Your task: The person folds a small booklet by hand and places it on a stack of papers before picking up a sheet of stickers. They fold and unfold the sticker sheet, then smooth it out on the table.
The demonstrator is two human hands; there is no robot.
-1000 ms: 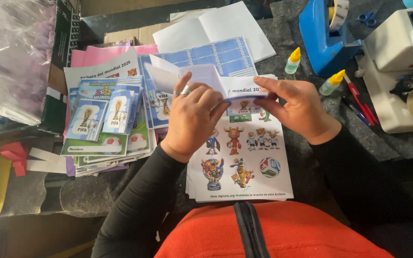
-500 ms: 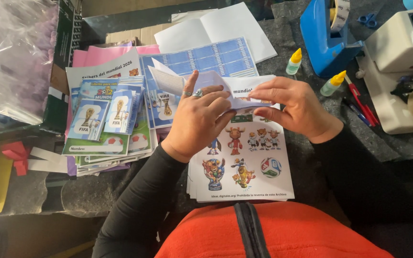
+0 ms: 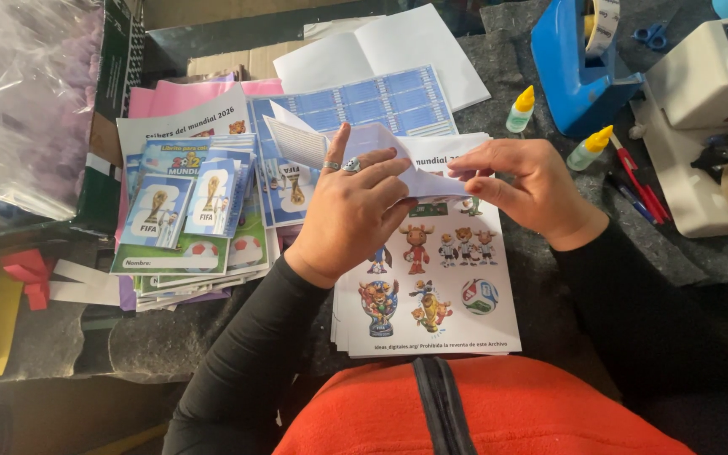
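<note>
Your left hand (image 3: 354, 211) lies flat with fingers spread on a folded white sheet (image 3: 419, 160), pressing it down, while your right hand (image 3: 526, 187) pinches that sheet's right edge between thumb and fingertips. The sheet sits on the upper end of a sticker page stack (image 3: 440, 286), white pages printed with colourful cartoon mascots and a ball, right in front of you. Left of your wrist there's a pile of small blue booklets (image 3: 180, 206) with trophy pictures on the covers, on top of green and pink papers. Above your hands is a blue grid-printed sheet (image 3: 381, 101), and beyond it an open blank white booklet (image 3: 385, 50). To the right, two small glue bottles (image 3: 587, 150) with yellow caps stand near a blue tape dispenser (image 3: 579, 67), and a crumpled clear plastic bag (image 3: 23, 101) sits far left.
</note>
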